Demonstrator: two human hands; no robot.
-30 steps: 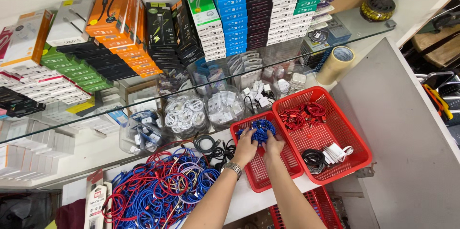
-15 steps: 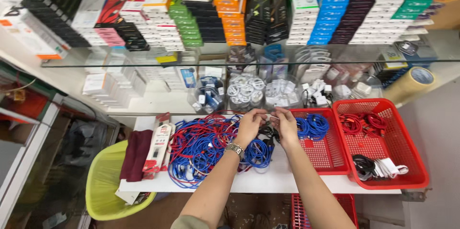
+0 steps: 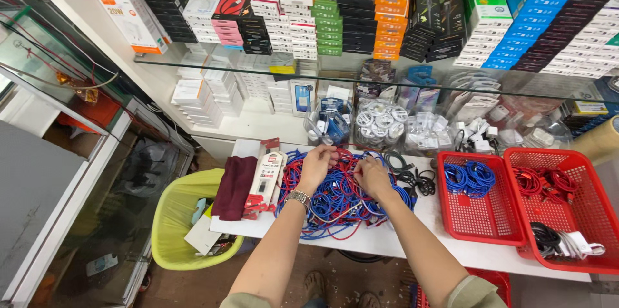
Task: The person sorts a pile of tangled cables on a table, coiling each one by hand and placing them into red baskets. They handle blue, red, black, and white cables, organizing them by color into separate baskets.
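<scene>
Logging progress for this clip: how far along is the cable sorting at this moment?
Done: a coiled bundle of blue cables lies in the left red basket, and red cables lie in the right red basket. In hand: the left hand and right hand are both in the tangled pile of blue and red cables. Left: that pile is large and mixed, so most looks unsorted.

cable heap (image 3: pixel 335 202) lay on table (image 3: pixel 400 240), both hands on it | two baskets (image 3: pixel 480 208) to its right, side by side | bin (image 3: pixel 177 221) left of table | boxes (image 3: pixel 361 11) on glass shelf (image 3: pixel 213 64) behind
</scene>
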